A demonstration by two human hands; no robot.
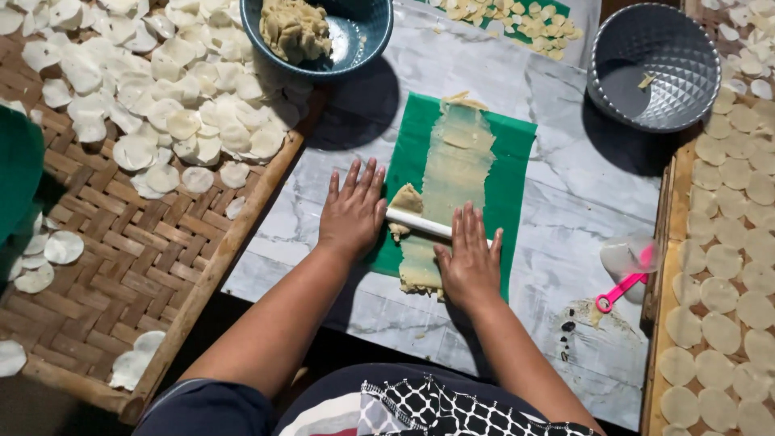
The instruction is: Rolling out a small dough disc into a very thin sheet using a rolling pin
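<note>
A long thin strip of pale dough (pixel 454 165) lies on a green plastic sheet (pixel 511 173) on the marble-patterned table top. Across the strip lies a white rolling pin (pixel 418 223). My left hand (pixel 352 211) rests flat, fingers spread, on the pin's left end. My right hand (pixel 471 258) presses flat on its right end. A thicker lump of dough (pixel 407 199) sits just beyond the pin beside my left hand.
A dark blue bowl (pixel 361 39) of dough stands at the top. An empty grey bowl (pixel 655 64) sits top right. Woven trays with several thin white discs (pixel 173 105) flank both sides. A pink-handled round cutter (pixel 623 273) lies at right.
</note>
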